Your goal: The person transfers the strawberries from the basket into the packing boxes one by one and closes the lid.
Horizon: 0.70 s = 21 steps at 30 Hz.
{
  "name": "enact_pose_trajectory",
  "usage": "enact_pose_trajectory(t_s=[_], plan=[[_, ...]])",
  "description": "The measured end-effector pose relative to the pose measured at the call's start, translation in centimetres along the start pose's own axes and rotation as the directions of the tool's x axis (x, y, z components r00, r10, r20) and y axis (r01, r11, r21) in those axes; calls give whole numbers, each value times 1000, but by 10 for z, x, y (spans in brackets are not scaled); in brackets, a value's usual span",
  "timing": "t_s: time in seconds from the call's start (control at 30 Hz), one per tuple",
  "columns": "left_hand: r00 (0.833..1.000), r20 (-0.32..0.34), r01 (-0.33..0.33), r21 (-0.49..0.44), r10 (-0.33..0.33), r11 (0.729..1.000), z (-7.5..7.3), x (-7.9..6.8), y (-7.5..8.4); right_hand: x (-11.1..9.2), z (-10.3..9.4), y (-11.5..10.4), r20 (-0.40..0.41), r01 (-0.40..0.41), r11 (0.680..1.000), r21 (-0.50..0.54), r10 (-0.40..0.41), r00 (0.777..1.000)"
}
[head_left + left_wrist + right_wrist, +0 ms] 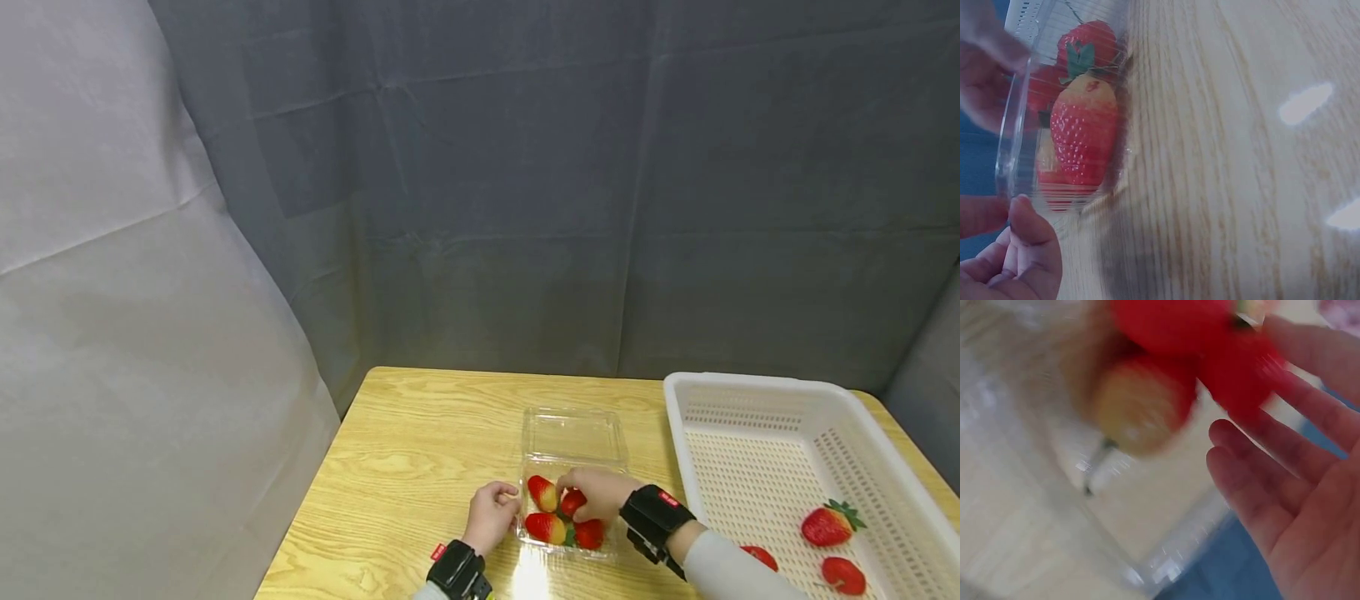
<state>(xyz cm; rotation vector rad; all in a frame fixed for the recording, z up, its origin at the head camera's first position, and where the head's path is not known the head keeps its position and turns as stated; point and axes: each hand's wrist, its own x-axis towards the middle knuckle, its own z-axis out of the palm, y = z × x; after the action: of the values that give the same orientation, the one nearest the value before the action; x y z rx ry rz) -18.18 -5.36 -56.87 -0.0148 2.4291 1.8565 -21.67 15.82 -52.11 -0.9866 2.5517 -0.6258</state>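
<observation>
A clear plastic clamshell box point(577, 460) lies on the table with its lid point(573, 429) folded back away from me. My left hand point(491, 515) is at the box's left side, pinching the rim point(1005, 156) between thumb and finger. Over the box, my right hand point(602, 492) holds a red strawberry point(572, 502) among the others. Inside are a strawberry with a pale yellow end point(541, 492), a similar one point(545, 528) nearer me, and a red one point(588, 534). The right wrist view is blurred; its fingers point(1250, 487) lie against red fruit.
A white perforated basket point(678, 417) stands on the right of the wooden table point(405, 450). It holds a leafy strawberry point(827, 527), another point(843, 575) and one partly hidden by my right sleeve point(761, 557). Grey cloth point(495, 208) hangs behind the table.
</observation>
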Motion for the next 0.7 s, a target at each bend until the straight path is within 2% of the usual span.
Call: enact_pose_trajectory(t_s=[0.1, 0.17, 0.2, 0.27, 0.33, 0.4, 0.47, 0.53, 0.7], plan=[[1000, 2, 0, 0, 0, 1000, 1, -1, 1, -9, -22, 4, -97, -3, 998, 64, 9, 995], [1000, 4, 2, -5, -2, 1000, 1, 0, 1, -20, -42, 10, -234, -5, 998, 63, 20, 972], [1000, 6, 2, -9, -2, 1000, 1, 0, 2, -26, -53, 14, -313, -23, 998, 51, 37, 949], [1000, 7, -4, -8, 4, 1000, 2, 0, 1, -41, -74, 22, -453, -80, 996, 43, 91, 887], [1000, 8, 2, -12, -1, 1000, 2, 0, 1, -60, -93, 32, -563, -181, 982, 46, 175, 808], [1000, 9, 2, -13, -2, 1000, 2, 0, 1, -82, -107, 43, -634, -284, 957, 53, 252, 731], [1000, 10, 1, -8, -1, 1000, 2, 0, 1, -104, -114, 55, -667, -389, 919, 70, 333, 666], [1000, 11, 11, -8, -11, 1000, 2, 0, 0, -126, -113, 70, -680, -469, 878, 95, 402, 614], [1000, 11, 23, -5, -23, 1000, 2, 1, -2, -171, -98, 104, -599, -638, 750, 175, 595, 535]])
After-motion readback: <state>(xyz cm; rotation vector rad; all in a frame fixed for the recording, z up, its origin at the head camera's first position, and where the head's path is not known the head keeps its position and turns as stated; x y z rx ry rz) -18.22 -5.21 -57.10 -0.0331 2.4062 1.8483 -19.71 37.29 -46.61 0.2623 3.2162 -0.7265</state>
